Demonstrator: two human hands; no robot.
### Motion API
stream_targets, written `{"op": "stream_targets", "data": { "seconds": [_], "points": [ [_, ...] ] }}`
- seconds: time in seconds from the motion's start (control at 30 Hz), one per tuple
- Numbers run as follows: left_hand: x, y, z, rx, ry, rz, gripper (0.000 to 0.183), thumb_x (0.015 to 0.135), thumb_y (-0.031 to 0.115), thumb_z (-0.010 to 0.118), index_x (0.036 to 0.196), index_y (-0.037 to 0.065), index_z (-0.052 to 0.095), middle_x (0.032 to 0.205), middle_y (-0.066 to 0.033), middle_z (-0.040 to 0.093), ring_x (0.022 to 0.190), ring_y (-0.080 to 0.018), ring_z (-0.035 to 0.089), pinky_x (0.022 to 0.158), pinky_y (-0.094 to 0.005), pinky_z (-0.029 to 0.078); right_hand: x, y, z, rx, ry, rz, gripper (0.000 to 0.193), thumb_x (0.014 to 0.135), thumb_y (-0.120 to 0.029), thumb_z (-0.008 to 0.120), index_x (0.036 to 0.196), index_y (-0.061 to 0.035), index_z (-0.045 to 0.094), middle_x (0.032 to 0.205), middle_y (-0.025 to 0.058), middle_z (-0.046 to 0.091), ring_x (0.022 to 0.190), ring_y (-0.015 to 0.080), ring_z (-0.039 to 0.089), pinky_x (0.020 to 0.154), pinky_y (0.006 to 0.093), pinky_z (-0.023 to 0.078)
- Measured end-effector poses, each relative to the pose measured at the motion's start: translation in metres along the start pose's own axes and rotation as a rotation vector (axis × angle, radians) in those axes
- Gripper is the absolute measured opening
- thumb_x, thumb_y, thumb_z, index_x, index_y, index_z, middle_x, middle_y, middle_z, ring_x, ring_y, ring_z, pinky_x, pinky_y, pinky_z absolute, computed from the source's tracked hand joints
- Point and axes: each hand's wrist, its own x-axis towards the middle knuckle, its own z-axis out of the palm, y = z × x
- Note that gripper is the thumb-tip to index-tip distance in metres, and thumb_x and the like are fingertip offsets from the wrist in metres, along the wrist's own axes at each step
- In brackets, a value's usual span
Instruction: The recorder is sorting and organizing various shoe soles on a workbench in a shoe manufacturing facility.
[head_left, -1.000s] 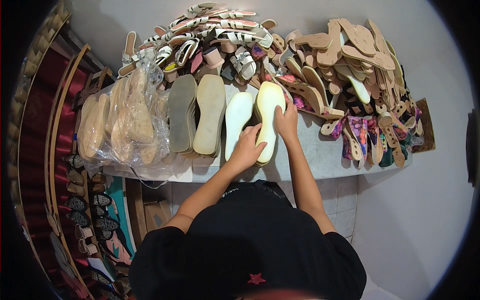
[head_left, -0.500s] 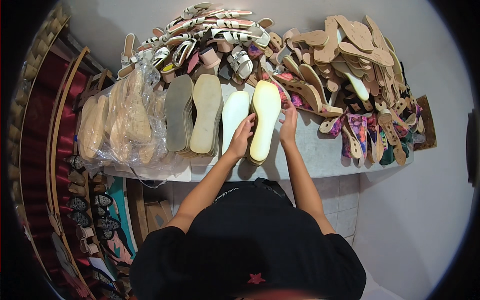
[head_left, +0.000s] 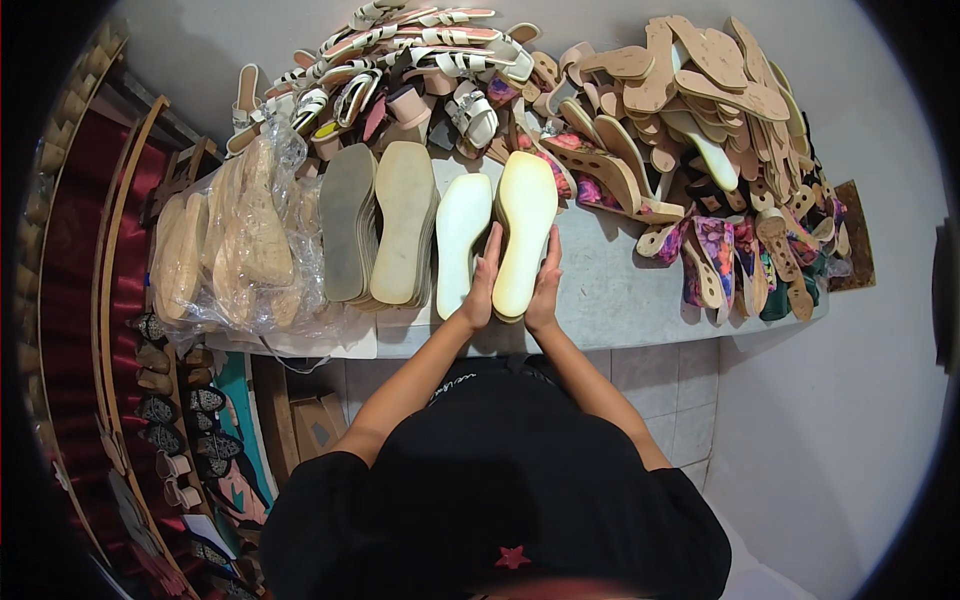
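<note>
A stack of cream shoe insoles (head_left: pixel 526 232) lies on the table between my two hands. My left hand (head_left: pixel 484 284) lies flat along its left side, fingers stretched forward. Against the right side rests my right hand (head_left: pixel 545 286), its fingers also straight and its palm turned inward. Just left of my left hand is a shorter white insole (head_left: pixel 464 240). Beyond that stand a stack of beige insoles (head_left: pixel 404 225) and a stack of dark grey ones (head_left: pixel 347 225). Both thumbs are mostly hidden.
Clear plastic bags of wooden-looking soles (head_left: pixel 250 230) sit at the table's left end. White strapped sandals (head_left: pixel 430 50) pile up at the back. Loose tan soles (head_left: pixel 715 90) and floral wedge pieces (head_left: pixel 715 250) crowd the right. Shelves of shoes (head_left: pixel 160 410) line the left side.
My hands have come closer to me and closed in on the cream stack's sides; the right hand moved left to touch it. The whole view has shifted slightly.
</note>
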Motion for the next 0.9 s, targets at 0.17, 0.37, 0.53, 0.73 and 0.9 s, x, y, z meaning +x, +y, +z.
{"op": "stream_targets", "data": {
  "seconds": [0.17, 0.37, 0.53, 0.73, 0.9],
  "points": [
    [0.000, -0.009, -0.003, 0.013, 0.041, 0.007, 0.091, 0.083, 0.071, 0.016, 0.143, 0.005, -0.003, 0.149, -0.0144, 0.002, 0.138, -0.0230, 0.004, 0.110, -0.0345, 0.005, 0.000, 0.005, -0.001, -0.026, 0.020, -0.035, 0.085, 0.088, -0.063, 0.023, 0.142, 0.0004, 0.002, 0.146, 0.0144, 0.011, 0.133, 0.0237, 0.020, 0.108, 0.0358, 0.017],
    [0.010, -0.004, -0.011, 0.080, 0.084, 0.004, 0.090, 0.083, 0.071, 0.013, 0.143, 0.006, -0.002, 0.149, -0.0167, -0.003, 0.138, -0.0249, -0.005, 0.109, -0.0400, -0.003, 0.013, 0.004, -0.019, -0.096, 0.053, 0.003, 0.082, 0.090, -0.061, 0.019, 0.142, 0.0008, 0.005, 0.148, 0.0146, 0.008, 0.136, 0.0236, 0.010, 0.109, 0.0346, 0.006],
    [0.037, 0.003, -0.024, 0.130, 0.142, 0.008, 0.086, 0.085, 0.068, 0.010, 0.143, 0.005, -0.001, 0.150, -0.0145, -0.003, 0.138, -0.0243, -0.007, 0.108, -0.0408, -0.007, 0.058, -0.037, -0.003, -0.237, 0.151, 0.160, 0.079, 0.090, -0.060, 0.016, 0.141, 0.0003, 0.011, 0.148, 0.0145, 0.012, 0.137, 0.0240, 0.010, 0.109, 0.0342, 0.006],
    [0.066, -0.014, -0.021, 0.107, 0.103, 0.055, 0.086, 0.087, 0.066, 0.012, 0.142, 0.001, -0.005, 0.150, -0.0132, 0.003, 0.137, -0.0223, 0.005, 0.109, -0.0323, 0.003, 0.099, 0.023, -0.041, -0.140, 0.012, 0.032, 0.064, 0.096, -0.047, 0.014, 0.140, 0.0002, 0.019, 0.143, 0.0141, 0.026, 0.131, 0.0239, 0.027, 0.107, 0.0333, 0.019],
    [0.062, -0.012, -0.017, 0.005, 0.107, 0.042, 0.087, 0.087, 0.066, 0.014, 0.141, 0.002, -0.008, 0.149, -0.0125, 0.008, 0.136, -0.0225, 0.013, 0.109, -0.0316, 0.011, 0.111, 0.004, -0.031, 0.215, 0.201, 0.495, 0.060, 0.098, -0.043, 0.015, 0.138, 0.0002, 0.023, 0.139, 0.0139, 0.032, 0.128, 0.0232, 0.032, 0.107, 0.0329, 0.022]
  ]
}}
